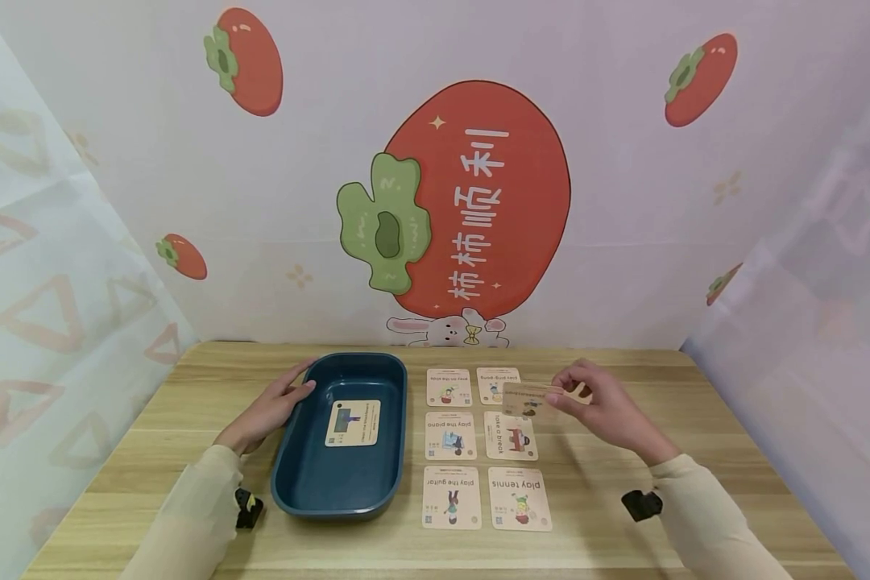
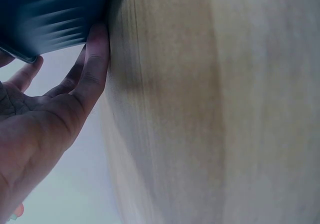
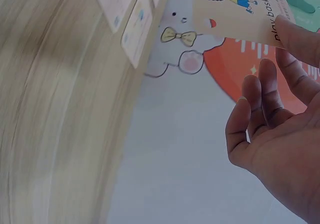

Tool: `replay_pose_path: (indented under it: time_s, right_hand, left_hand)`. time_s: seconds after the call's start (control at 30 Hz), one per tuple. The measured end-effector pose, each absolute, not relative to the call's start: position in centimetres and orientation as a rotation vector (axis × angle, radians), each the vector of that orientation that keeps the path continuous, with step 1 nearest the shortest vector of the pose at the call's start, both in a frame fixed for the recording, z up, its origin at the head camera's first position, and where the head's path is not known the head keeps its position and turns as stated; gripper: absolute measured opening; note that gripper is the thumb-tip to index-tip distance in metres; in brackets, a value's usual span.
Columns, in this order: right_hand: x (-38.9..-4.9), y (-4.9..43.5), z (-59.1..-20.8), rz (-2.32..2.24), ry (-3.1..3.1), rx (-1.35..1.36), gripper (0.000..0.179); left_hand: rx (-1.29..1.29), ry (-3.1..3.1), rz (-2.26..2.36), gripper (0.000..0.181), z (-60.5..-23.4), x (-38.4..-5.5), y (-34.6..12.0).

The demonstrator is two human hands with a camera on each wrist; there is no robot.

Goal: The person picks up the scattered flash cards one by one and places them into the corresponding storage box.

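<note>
The right hand pinches the "play basketball" card by one edge between thumb and forefinger, the other fingers bent and apart from it. That grip is narrow, and the card is held up above the counter; in the head view it overlaps the lower part of the "play ping-pong" card and the top of the "take a break" card. The left hand has a light grip on the blue tray at its left side, thumb over the rim and fingers against the outer wall. One picture card lies in the tray, its lettering too small to read.

Just right of the tray, six cards lie in two columns of three. The nearer-to-tray column has, from the far end, a "play on the" card whose last word is unclear, the "play the piano" card and the "play the guitar" card. The other column ends nearest the person with the "play tennis" card. Behind the wood-grain counter hangs a pale backdrop printed with red persimmons and a white rabbit.
</note>
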State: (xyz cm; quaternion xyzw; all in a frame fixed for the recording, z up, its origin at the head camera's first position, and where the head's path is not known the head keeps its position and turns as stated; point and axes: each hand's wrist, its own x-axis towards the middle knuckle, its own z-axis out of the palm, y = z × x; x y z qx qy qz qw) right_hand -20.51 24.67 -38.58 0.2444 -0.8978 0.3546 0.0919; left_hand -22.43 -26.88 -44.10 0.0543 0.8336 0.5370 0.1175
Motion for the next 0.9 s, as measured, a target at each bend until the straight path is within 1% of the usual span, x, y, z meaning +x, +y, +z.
replay_pose_path:
  time_s: [0.33,0.67,0.9]
  right_hand:
    - [-20.3,21.7,-37.9,1.203,-2.590,0.787,0.009]
    - [-20.4,18.7,-37.5,1.359,-2.591,0.773,0.007]
    - [-20.7,16.1,-37.6,1.434,-2.578,0.817,0.007]
  left_hand:
    - [0.159,2.424,1.589,0.064,-44.2,-22.5,-26.9]
    - [0.145,2.427,1.583,0.063,-44.1,-22.4,-26.7]
    - [0.158,2.443,1.560,0.065,-43.9,-22.3,-26.6]
